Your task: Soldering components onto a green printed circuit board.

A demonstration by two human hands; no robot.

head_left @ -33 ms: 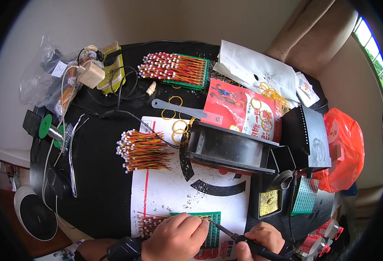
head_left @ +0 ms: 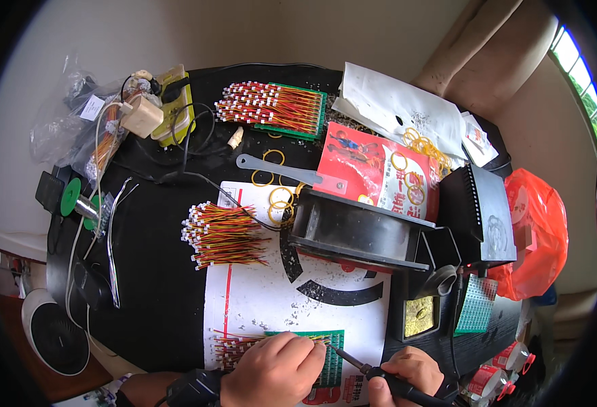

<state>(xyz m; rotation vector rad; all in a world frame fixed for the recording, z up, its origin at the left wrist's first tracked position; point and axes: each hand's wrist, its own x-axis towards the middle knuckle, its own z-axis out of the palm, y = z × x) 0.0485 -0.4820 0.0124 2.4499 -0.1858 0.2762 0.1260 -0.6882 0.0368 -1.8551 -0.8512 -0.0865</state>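
My right hand [head_left: 412,372] is closed around the black handle of a soldering iron [head_left: 373,372], whose metal tip points left and reaches the green circuit board [head_left: 337,363]. Over that board my left hand [head_left: 275,370] is closed, thumb and forefinger pinched at a thin wire close to the iron's tip; the pinch itself is mostly hidden. Red, yellow and black wires with white connectors [head_left: 229,347] stick out on the board's left, partly under my left hand. The board lies on a white printed sheet [head_left: 244,298] strewn with dark bits.
A wire bundle [head_left: 224,234] lies farther up, another on green boards [head_left: 271,108] at the back. A black fan-like housing [head_left: 359,227], soldering station [head_left: 478,214] and yellow sponge [head_left: 420,317] stand right. Solder spool [head_left: 72,197] and cables are left; bottles [head_left: 488,383] sit lower right.
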